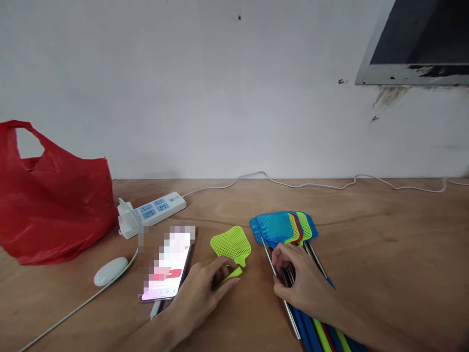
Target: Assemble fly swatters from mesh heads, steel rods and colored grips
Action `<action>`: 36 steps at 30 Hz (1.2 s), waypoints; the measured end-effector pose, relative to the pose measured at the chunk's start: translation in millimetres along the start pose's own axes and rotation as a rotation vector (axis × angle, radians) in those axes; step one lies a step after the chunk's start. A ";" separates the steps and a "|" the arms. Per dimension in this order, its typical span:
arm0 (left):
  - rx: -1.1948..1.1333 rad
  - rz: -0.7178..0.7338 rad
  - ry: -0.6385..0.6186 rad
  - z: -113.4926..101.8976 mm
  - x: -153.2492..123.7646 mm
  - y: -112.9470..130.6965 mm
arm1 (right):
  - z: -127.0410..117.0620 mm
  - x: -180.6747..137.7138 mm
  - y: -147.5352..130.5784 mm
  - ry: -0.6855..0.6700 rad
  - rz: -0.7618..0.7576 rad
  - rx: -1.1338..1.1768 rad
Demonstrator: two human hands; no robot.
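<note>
My left hand (205, 283) is closed on a yellow-green handle grip (231, 276), a small sleeve partly hidden by the fingers. Just beyond it a yellow-green fly swatter head (231, 243) of perforated plastic lies flat on the table. At the right, the thumb and index finger of my right hand (298, 276) pinch a thin metal rod (291, 318), which slants along the left side of a fly swatter pile. The pile shows blue fly swatter heads (274, 227), with yellow-green and red ones among them, metal shafts and coloured handles (309, 332). My right hand covers part of the shafts.
A lit phone (168, 266) lies left of my left hand, with a white cable below it. Farther left are a white oval device (110, 271), a power strip (154, 212) and a red plastic bag (54, 200). A thin cord (304, 186) runs along the wall.
</note>
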State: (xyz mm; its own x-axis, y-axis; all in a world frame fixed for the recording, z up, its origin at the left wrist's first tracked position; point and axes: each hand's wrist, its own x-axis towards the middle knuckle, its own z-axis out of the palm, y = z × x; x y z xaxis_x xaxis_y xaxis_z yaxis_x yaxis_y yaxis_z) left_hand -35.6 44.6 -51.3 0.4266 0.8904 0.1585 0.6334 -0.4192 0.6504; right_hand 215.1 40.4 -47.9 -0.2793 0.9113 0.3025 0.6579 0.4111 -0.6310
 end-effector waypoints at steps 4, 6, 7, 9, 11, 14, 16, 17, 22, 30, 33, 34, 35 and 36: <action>0.000 -0.016 -0.031 -1.6 0.2 1.4 | 1.2 3.3 6.5 0.013 0.078 0.358; -0.007 -0.012 -0.032 -1.4 -0.5 2.2 | 1.5 4.8 7.7 0.018 0.131 0.516; -0.008 -0.007 -0.030 -1.1 -1.0 2.7 | 1.3 5.5 7.5 0.025 0.156 0.585; -0.005 0.002 -0.024 -0.5 -1.8 4.0 | 0.0 7.2 6.0 0.046 0.195 0.693; -0.001 0.005 -0.024 -0.6 -2.6 6.0 | -2.1 8.9 3.9 0.065 0.237 0.772; -0.014 0.007 -0.030 -1.8 -3.4 9.3 | -5.3 11.2 2.4 0.070 0.318 0.888; -0.027 0.007 -0.041 -2.5 -3.6 10.6 | -6.3 12.3 2.7 0.086 0.356 1.003; -0.031 0.008 -0.044 -2.6 -3.7 10.9 | -6.4 12.7 3.2 0.097 0.366 1.069; -0.046 0.028 -0.046 -2.3 -3.7 10.9 | -6.6 13.4 4.9 0.097 0.378 1.275; -0.055 0.044 -0.044 -5.6 -5.0 16.2 | -8.7 13.3 5.7 0.092 0.403 1.291; -0.055 0.046 -0.047 -5.2 -5.6 14.3 | -10.1 14.2 6.3 0.063 0.400 1.278; -0.058 0.046 -0.047 -4.6 -5.6 13.0 | -10.6 14.5 6.4 0.057 0.398 1.277; -0.062 0.047 -0.044 -3.9 -5.4 11.7 | -11.0 14.6 6.4 0.056 0.396 1.279; -0.069 0.048 -0.039 -3.1 -5.1 10.3 | -11.3 14.7 6.2 0.059 0.397 1.285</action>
State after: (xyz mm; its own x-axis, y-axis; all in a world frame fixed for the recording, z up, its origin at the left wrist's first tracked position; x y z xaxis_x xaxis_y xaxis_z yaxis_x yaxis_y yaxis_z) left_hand -33.3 36.2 -43.1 0.4812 0.8614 0.1628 0.5663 -0.4472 0.6923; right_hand 223.0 56.1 -39.3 -0.1725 0.9839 -0.0457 -0.4393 -0.1184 -0.8905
